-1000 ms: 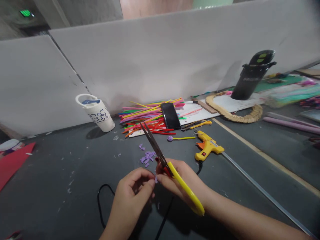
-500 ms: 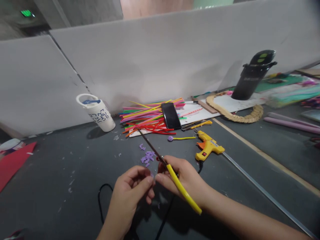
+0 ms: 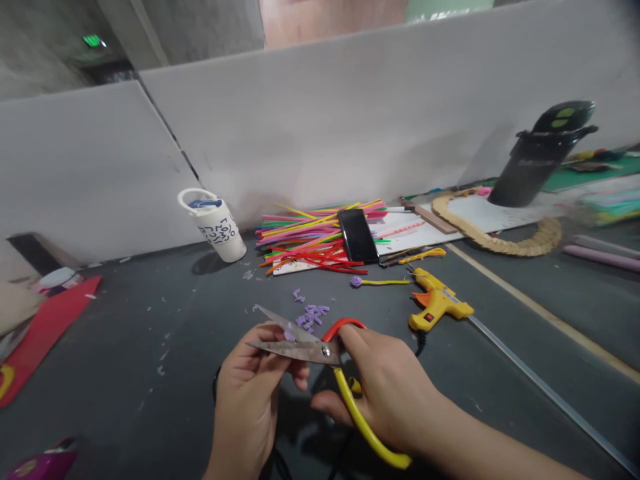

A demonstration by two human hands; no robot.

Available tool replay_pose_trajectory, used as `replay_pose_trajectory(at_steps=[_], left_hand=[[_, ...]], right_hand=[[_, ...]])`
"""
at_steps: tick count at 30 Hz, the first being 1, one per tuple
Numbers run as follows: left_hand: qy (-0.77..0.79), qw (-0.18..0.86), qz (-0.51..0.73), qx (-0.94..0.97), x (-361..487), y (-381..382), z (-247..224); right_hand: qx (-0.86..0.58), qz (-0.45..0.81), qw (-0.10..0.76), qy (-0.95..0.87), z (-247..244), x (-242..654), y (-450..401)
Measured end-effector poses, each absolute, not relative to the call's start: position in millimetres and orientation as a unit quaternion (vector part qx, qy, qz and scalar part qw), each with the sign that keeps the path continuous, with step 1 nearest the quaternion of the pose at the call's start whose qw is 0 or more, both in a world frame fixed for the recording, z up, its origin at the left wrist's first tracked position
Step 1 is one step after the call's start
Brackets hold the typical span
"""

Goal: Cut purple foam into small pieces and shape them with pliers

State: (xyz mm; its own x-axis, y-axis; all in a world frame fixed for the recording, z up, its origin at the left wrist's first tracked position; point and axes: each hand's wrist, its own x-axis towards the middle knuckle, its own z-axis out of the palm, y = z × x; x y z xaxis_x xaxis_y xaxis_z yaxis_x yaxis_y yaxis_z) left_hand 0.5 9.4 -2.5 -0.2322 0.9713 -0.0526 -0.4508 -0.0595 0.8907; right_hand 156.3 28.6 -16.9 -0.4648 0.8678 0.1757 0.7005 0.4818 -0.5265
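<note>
My right hand (image 3: 387, 383) grips a pair of scissors (image 3: 303, 351) with one red and one yellow handle. Their blades are spread and point left, over the fingers of my left hand (image 3: 247, 387). Those fingers pinch a small purple piece (image 3: 289, 331), which shows between the two blades; its far end is hidden. Just beyond lies a little heap of cut purple bits (image 3: 313, 316) on the dark table (image 3: 165, 400). Further right, a purple flower-like head on a yellow stem (image 3: 383, 283) rests near the tip of a yellow glue gun (image 3: 440, 303).
Colourful pipe cleaners (image 3: 300, 230) lie along the back under a black phone (image 3: 359, 235). A white cup (image 3: 220, 233) stands left of them, a black bottle (image 3: 530, 167) at the right. A red sheet (image 3: 55, 327) lies left. A clear glue stick (image 3: 540, 380) trails from the glue gun.
The scissors have turned from closed and upright along my right hand to spread, with blades swung left over my left fingers. My view has shifted slightly left.
</note>
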Motion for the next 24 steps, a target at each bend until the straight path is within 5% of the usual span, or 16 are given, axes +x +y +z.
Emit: replay_pose_trajectory(at_steps=[24], left_hand=[[0.471, 0.496, 0.651, 0.329, 2.0, 5.9, -6.2]], right_hand=[[-0.488, 0.148, 0.200, -0.836, -21.4, 153.2, 25.9]])
